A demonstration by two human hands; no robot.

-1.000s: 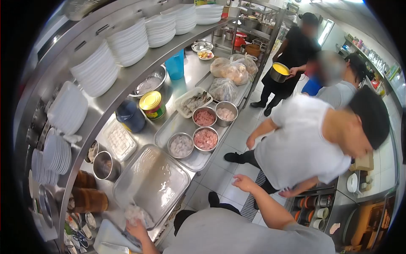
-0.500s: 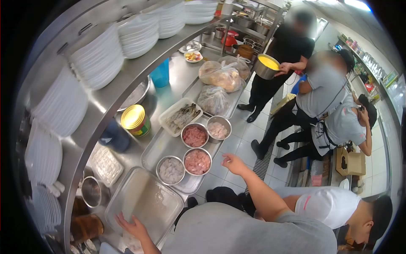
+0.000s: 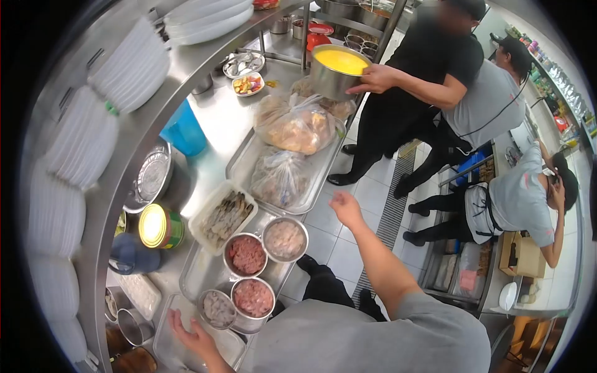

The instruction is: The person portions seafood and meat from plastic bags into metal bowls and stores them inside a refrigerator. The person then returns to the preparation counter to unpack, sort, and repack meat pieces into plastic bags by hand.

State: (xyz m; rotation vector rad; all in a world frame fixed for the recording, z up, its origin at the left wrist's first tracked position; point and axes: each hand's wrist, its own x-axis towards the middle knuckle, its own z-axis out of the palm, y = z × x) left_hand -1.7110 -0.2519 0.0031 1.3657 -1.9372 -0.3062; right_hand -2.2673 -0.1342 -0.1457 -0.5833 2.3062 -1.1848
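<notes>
My left hand [image 3: 191,336] hovers over a shallow metal tray [image 3: 163,348], fingers spread and holding nothing. Over the floor, to the right of the counter, my right hand [image 3: 346,208] is loosely bent and holds nothing I can see. Between my hands, metal bowls stand on a second tray [image 3: 193,267]: a bowl of dark minced meat [image 3: 247,255], a bowl of pink meat [image 3: 253,297], a bowl of pale meat [image 3: 285,239] and a bowl of greyish pieces [image 3: 217,309]. Beside them is a white container of shrimp [image 3: 227,217].
Bagged food [image 3: 295,127] fills a tray farther up the counter. A co-worker in black holds a pot of yellow liquid [image 3: 339,65] near it. Other co-workers stand at right. A tin can [image 3: 160,226] and blue jug [image 3: 185,128] stand left, below shelved plates [image 3: 59,217].
The view has shifted along the counter. The co-worker with the yellow pot has come closer, the pot now over the bagged food. My left hand stays spread; my right hand's fingers look more bent.
</notes>
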